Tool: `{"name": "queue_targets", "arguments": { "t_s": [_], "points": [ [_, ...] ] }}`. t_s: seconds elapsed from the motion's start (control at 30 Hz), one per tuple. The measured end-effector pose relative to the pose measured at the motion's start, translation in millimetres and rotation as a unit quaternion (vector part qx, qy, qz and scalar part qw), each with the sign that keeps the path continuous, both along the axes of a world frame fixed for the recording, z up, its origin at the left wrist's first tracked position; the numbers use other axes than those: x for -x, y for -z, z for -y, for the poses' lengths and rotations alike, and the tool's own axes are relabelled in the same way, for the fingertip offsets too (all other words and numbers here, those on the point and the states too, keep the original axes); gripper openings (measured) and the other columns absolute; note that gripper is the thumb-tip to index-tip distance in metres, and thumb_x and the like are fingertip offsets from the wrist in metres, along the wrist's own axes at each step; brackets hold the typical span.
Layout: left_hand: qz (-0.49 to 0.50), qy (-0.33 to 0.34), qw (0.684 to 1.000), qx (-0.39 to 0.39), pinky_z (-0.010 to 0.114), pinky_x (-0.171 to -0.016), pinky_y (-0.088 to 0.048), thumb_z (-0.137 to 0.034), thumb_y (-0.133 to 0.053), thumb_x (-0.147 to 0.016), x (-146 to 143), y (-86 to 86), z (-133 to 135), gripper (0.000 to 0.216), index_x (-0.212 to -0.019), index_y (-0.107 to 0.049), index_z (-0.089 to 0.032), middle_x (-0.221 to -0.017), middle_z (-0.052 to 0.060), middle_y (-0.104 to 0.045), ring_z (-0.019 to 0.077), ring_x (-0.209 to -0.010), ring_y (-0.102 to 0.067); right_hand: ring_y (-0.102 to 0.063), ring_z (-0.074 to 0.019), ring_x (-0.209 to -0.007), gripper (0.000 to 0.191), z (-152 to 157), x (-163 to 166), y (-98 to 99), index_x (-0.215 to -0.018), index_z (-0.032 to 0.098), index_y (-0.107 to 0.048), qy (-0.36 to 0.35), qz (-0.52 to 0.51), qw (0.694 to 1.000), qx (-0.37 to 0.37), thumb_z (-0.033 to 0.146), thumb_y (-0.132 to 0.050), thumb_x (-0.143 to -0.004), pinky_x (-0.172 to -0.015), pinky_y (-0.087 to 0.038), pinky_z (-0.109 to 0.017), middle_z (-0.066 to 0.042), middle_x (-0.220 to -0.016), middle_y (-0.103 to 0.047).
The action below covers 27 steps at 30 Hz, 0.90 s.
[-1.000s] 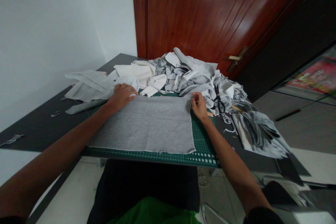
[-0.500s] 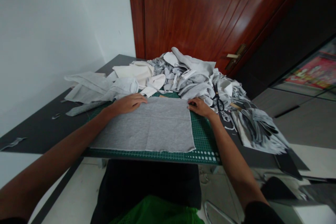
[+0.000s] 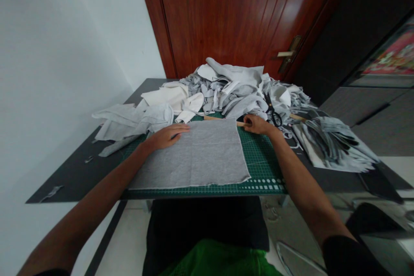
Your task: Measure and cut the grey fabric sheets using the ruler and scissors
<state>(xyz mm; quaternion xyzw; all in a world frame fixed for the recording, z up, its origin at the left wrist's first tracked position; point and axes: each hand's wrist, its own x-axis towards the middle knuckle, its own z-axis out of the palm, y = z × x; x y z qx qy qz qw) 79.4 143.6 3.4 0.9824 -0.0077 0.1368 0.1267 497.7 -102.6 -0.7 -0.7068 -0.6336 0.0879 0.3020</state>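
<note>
A grey cloth lies spread flat on a green cutting mat. Its far right corner partly covers a light-brown flat strip, which looks like wood or card. My left hand rests open on the cloth's far left part, fingers stretched out. Beyond the cloth's right edge, my right hand is closed around the strip's right end, just above the mat. Black-handled scissors lie close by on the fabric pile.
Grey and white fabric scraps are heaped along the back, against a brown door. Pale cloth pieces lie at the left. A folded grey fabric stack sits at the right. Small scraps dot the dark table.
My right hand has moved off the cloth's corner, slightly right, and now grips the brown strip. My left hand stays on the cloth. The whole view has shifted a little.
</note>
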Motion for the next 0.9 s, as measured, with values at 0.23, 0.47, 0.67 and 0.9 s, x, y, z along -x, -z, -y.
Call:
{"name": "queue_targets", "arguments": {
  "t_s": [0.23,0.47,0.67,0.9],
  "points": [
    [0.001,0.004,1.0,0.004,0.05,-0.126,-0.042,-0.029,-0.039,-0.111,0,-2.3,-1,0.042,-0.144,-0.063,-0.023,-0.155,0.011,-0.06,0.023,-0.147,-0.054,-0.059,-0.022,-0.07,0.029,8,-3,-9.0,-0.096,0.02,-0.061,0.036,-0.072,0.996,-0.029,0.021,-0.069,-0.068,-0.07,-0.047,-0.033,-0.002,-0.078,-0.066],
    [-0.01,-0.001,1.0,-0.008,0.049,-0.125,-0.043,-0.023,-0.042,-0.107,1,-4.1,0,0.042,-0.142,-0.064,-0.022,-0.154,0.011,-0.061,0.0233,-0.146,-0.055,-0.043,-0.013,-0.049,0.039,10,27,-21.6,-0.114,0.024,-0.054,0.005,-0.26,0.966,-0.004,0.047,-0.063,-0.084,-0.047,-0.038,-0.025,0.008,-0.068,-0.049],
    [-0.005,-0.003,1.0,-0.006,0.049,-0.125,-0.043,-0.019,-0.043,-0.106,1,-1.1,0,0.042,-0.142,-0.064,-0.023,-0.154,0.01,-0.061,0.0229,-0.146,-0.055,-0.038,-0.008,-0.038,0.047,-7,86,-17.5,-0.087,0.024,-0.054,-0.037,-0.435,0.898,0.043,0.066,-0.074,-0.079,-0.036,-0.038,-0.023,0.009,-0.06,-0.046],
    [-0.023,-0.014,1.0,0.0,0.047,-0.127,-0.041,-0.017,-0.042,-0.106,2,-0.7,0,0.043,-0.142,-0.064,-0.024,-0.156,0.007,-0.059,0.0212,-0.148,-0.053,-0.046,-0.0111,-0.044,0.049,-16,123,-6.9,-0.078,0.025,-0.049,-0.012,-0.537,0.843,0.029,0.07,-0.068,-0.081,-0.033,-0.034,-0.022,0.005,-0.061,-0.05]
  ]
}}
